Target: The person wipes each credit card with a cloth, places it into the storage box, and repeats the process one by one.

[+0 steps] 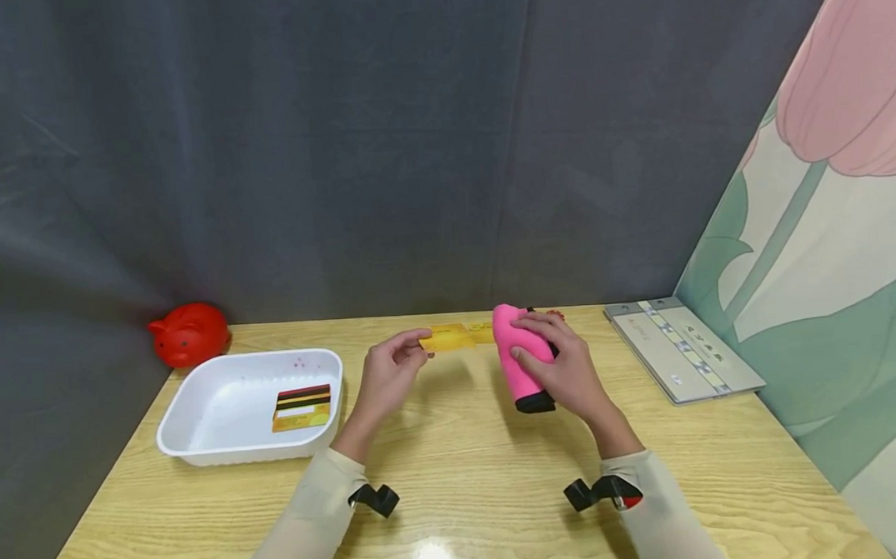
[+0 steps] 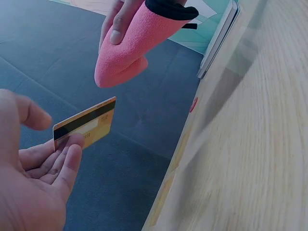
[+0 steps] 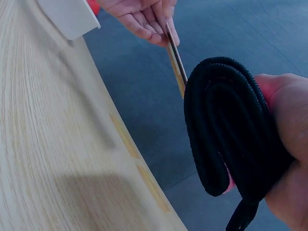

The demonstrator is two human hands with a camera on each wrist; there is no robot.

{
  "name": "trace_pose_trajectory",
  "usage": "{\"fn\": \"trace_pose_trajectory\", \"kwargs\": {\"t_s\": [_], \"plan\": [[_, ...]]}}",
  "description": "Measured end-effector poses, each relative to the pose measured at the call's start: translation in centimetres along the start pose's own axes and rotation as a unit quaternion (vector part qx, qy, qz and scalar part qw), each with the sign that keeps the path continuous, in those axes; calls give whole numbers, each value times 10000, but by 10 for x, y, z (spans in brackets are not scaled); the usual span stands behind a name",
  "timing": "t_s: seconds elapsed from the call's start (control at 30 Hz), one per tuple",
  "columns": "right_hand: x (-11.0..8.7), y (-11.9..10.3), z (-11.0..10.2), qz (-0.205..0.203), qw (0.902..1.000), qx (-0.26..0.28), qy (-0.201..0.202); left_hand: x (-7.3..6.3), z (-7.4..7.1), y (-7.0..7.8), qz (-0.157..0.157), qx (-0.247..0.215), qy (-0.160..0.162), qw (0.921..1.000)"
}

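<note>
My left hand (image 1: 392, 374) holds a gold bank card (image 2: 86, 122) by one end, above the table. In the left wrist view its dark stripe shows, with a fingertip over the near face and the thumb apart from it. My right hand (image 1: 560, 362) grips a folded pink cloth (image 1: 519, 356) with a black edge. In the right wrist view the black folded edge (image 3: 226, 130) faces the camera, and a small black loop (image 3: 242, 215) hangs from it. The cloth is to the right of the card. Two flat yellow strips, perhaps cards (image 3: 154, 187), lie near the table's far edge.
A white tray (image 1: 172, 421) at the left contains a gold card (image 1: 301, 408), striped side up. Behind it stands a red piggy bank (image 1: 189, 335). A grey album-like book (image 1: 684, 348) lies at the right. A small red item (image 1: 556, 315) is partly hidden behind the right hand.
</note>
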State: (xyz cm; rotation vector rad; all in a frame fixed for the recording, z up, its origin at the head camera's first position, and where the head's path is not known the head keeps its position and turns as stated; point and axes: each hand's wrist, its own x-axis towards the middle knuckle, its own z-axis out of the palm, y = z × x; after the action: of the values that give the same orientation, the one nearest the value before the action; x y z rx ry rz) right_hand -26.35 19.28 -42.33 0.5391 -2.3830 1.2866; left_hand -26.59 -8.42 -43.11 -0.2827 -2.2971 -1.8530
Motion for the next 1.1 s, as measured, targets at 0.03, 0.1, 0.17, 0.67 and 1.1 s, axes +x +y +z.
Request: {"fn": "trace_pose_trajectory", "kwargs": {"t_s": [0.03, 0.1, 0.17, 0.67, 1.1], "plan": [[0, 0, 0, 3, 10000, 1, 0, 0, 0, 1, -31, -21, 8, 10000], [0, 1, -1, 1, 10000, 7, 8, 0, 0, 1, -55, -41, 14, 10000], [0, 0, -1, 10, 10000, 24, 18, 0, -1, 0, -64, 8, 35, 10000], [1, 0, -1, 63, 10000, 69, -10, -1, -5, 2, 69, 356, 439, 9984], [0, 0, -2, 130, 9999, 42, -11, -1, -3, 0, -188, -654, 260, 9973]]}}
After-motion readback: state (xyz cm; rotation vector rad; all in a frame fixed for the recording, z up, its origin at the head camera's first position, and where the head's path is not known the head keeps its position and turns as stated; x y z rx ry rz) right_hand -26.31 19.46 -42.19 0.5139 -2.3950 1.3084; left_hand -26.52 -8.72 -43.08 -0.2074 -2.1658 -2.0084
